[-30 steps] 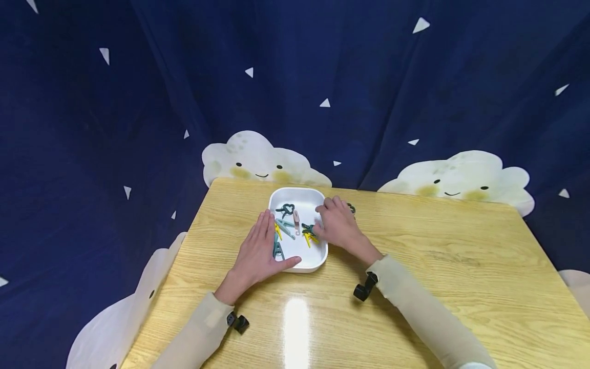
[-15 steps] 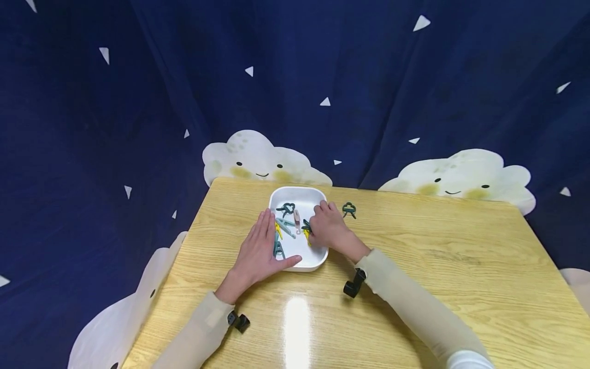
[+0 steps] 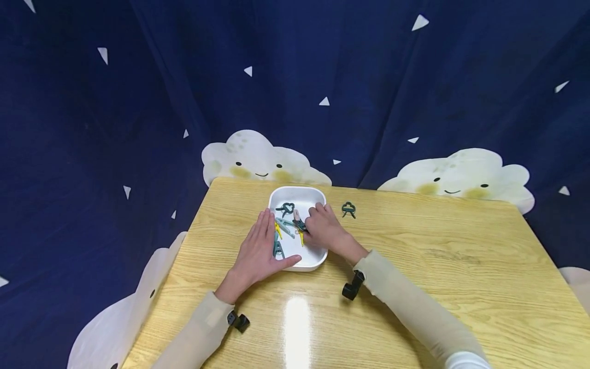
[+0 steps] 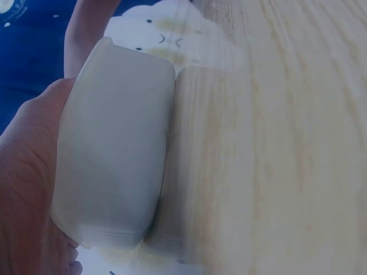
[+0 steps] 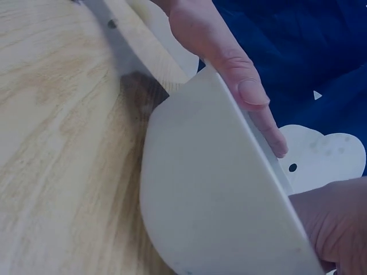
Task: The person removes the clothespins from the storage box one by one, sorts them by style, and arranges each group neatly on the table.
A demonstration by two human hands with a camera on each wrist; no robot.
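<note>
Dark clip (image 3: 298, 222) beside right grip (image 3: 327, 228), clamping unclear; left grip (image 3: 259, 250) lies straight-fingered against white tray (image 3: 303, 197).

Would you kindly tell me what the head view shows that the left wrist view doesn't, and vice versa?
Only the head view shows the clips inside the white tray and the dark green clip outside it.
Only the left wrist view shows an outer tray wall broadly, down to its base.
Both show the tray, left hand, table and blue curtain.
</note>
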